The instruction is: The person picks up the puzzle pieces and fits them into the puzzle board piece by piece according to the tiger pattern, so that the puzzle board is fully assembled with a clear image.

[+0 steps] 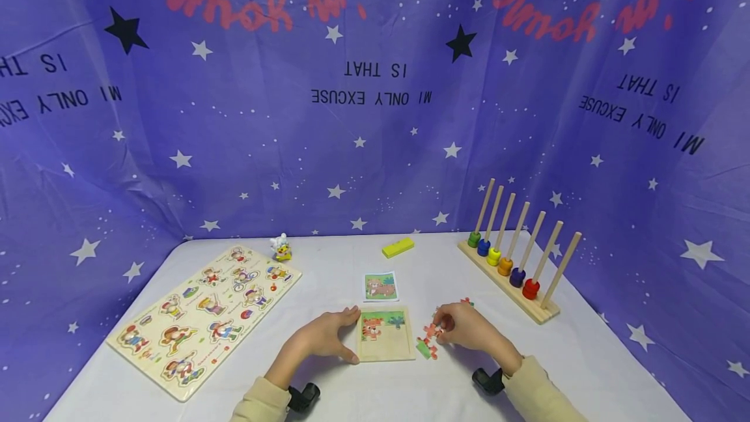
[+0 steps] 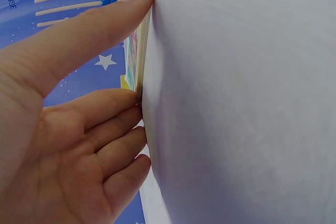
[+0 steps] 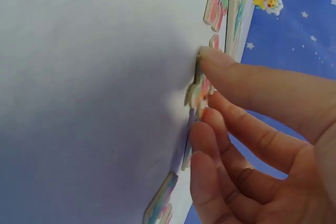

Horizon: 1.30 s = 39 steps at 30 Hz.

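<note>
A shallow wooden jigsaw tray (image 1: 387, 348) lies on the table, with a tiger-face piece (image 1: 372, 327) and green pieces along its top. My left hand (image 1: 323, 335) spans the tray's left side, thumb at the near corner and fingertips at the far one. In the left wrist view the thumb (image 2: 94, 30) runs straight to the tray's edge. To the right of the tray, my right hand (image 1: 467, 326) pinches a red-orange jigsaw piece (image 3: 198, 95) low over the table, between thumb and fingers. Loose pieces (image 1: 426, 348) lie around it, some hidden under the hand.
Behind the tray lies a picture card (image 1: 381, 286), with a yellow block (image 1: 398, 247) farther back. A large wooden picture board (image 1: 205, 318) and a small toy figure (image 1: 282, 247) are on the left. A bead rack with upright pegs (image 1: 510, 279) stands at right.
</note>
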{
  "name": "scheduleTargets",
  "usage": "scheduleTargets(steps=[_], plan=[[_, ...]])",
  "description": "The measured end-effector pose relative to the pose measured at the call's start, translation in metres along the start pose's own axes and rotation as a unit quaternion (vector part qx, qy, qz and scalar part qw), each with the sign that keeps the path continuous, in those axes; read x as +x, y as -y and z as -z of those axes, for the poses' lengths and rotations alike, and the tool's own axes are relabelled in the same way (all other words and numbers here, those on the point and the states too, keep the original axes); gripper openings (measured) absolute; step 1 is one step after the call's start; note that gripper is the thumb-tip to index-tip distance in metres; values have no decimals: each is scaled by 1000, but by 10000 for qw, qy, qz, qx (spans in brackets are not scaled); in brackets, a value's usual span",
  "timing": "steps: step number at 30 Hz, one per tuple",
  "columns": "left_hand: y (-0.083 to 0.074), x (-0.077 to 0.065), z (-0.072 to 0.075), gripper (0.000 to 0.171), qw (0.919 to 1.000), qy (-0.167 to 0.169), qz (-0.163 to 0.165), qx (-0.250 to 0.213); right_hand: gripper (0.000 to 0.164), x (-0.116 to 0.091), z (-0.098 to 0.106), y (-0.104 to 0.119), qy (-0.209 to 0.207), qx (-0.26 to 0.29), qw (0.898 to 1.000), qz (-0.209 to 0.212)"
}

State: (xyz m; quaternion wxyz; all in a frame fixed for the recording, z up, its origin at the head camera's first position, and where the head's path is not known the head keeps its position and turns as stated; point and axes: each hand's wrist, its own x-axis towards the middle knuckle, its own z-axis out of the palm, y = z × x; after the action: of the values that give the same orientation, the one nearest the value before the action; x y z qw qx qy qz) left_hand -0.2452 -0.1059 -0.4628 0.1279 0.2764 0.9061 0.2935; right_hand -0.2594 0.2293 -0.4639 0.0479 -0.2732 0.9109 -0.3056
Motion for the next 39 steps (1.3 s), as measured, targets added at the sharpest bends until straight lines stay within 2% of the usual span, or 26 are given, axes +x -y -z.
scheduleTargets(steps=[14,22,26,39], plan=[[1,0,0,91,10000,17,43,34,27,-4,-3,-6,-89,208,9997,71],[4,2,-1,90,10000,20,31,-26,16,-3,-2,-7,-222,351,9986,314],[3,1,0,90,10000,33,-8,-24,16,-2,-2,-7,-263,394,9979,431],[1,1,-1,91,10000,10,44,-42,15,9,-5,8,-523,262,9969,520]])
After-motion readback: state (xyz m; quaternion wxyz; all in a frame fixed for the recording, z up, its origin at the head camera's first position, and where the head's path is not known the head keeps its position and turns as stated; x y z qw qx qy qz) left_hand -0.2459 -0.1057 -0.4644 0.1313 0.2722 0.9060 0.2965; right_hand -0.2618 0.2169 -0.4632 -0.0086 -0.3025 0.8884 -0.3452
